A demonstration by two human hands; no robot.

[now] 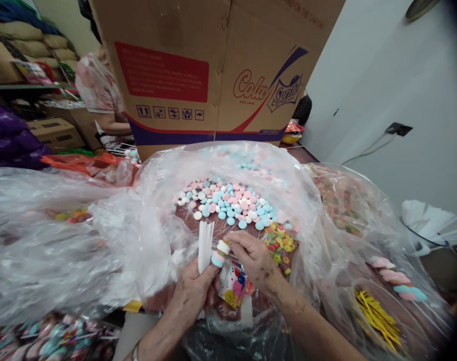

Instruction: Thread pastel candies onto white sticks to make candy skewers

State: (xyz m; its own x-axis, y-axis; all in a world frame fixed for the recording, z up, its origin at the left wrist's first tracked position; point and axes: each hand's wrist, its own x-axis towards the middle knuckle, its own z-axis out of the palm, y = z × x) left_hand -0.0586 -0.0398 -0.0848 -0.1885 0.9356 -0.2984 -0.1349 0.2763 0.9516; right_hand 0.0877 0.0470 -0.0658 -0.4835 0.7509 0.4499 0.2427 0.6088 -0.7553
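Note:
My left hand (196, 286) is closed around a bundle of white sticks (205, 245) that stand upright. A short stack of candies (219, 254) in white, yellow-green, pink and blue rises by its thumb. My right hand (253, 255) pinches at the top of this stack, its fingertips covering what lies between them. Below the hands is a printed clear wrapper (234, 286) with coloured dots. Round pink, blue and white candies (228, 203) lie loose just beyond. Small coloured candy rings (281, 245) sit to the right of my right hand.
A large cardboard box (221, 75) stands behind the clear plastic sheeting (153, 240). On the right are yellow twist ties (379, 318) in a round container and a twisted marshmallow (399, 281). Wrapped candies (59, 338) fill the lower left. Another person (104, 95) is at the back left.

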